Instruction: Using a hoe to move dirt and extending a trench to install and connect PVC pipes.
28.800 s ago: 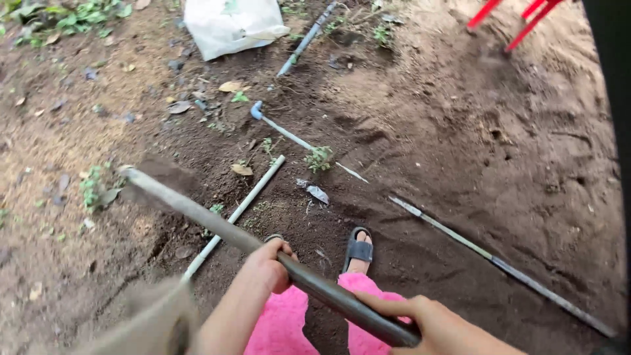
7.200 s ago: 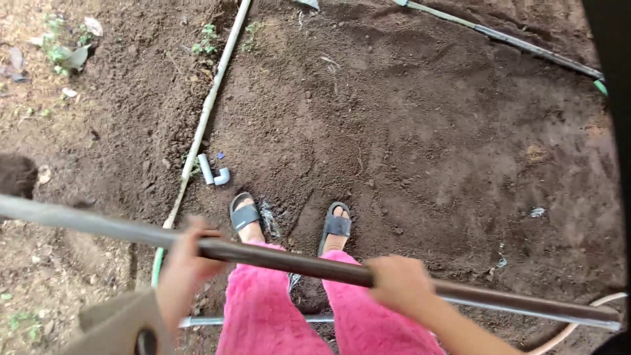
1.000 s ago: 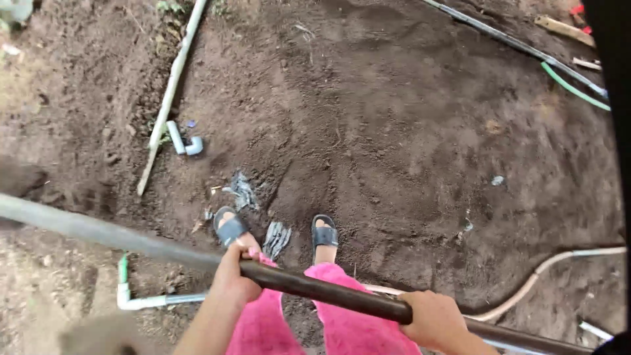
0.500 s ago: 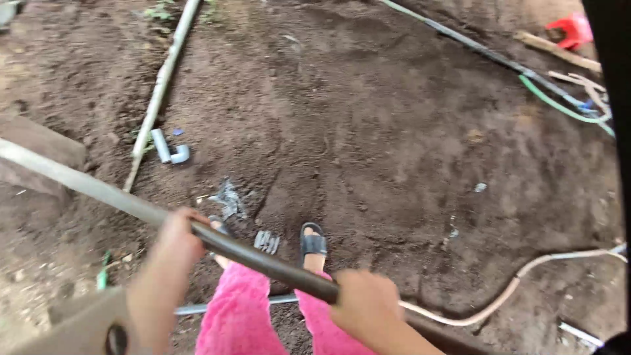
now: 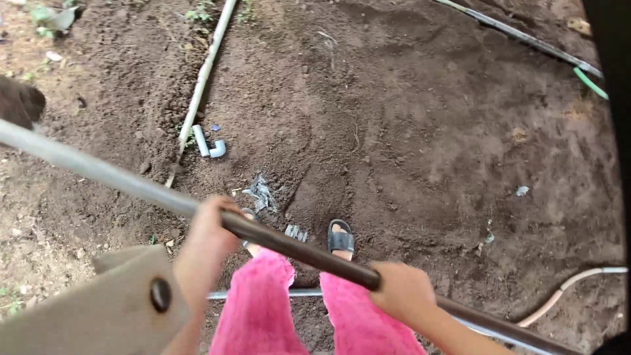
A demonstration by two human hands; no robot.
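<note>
1. While the long tool handle [image 5: 296, 250] crosses the frame from the left edge to the lower right, both hands hold it over dark, loose soil [image 5: 407, 131].
2. The left hand [image 5: 207, 240], left of centre in the lower half, has its grip pressed together around the handle where the pale grey stretch meets the dark brown stretch.
3. The right hand [image 5: 404, 299], lower centre-right, has its grip wrapped shut around the brown stretch of the handle.
4. Below the handle, pink trouser legs [image 5: 263, 309] lead down to a foot in a black sandal [image 5: 340, 238] near the middle of the frame.
5. A white pipe [image 5: 204, 72] runs from the top centre-left down toward the left-middle, with a short pipe elbow [image 5: 209, 144] just beside it.
6. A pale hose [image 5: 578, 289] curves in at the lower right edge.
7. A thin rod [image 5: 519, 36] lies across the upper right corner.
</note>
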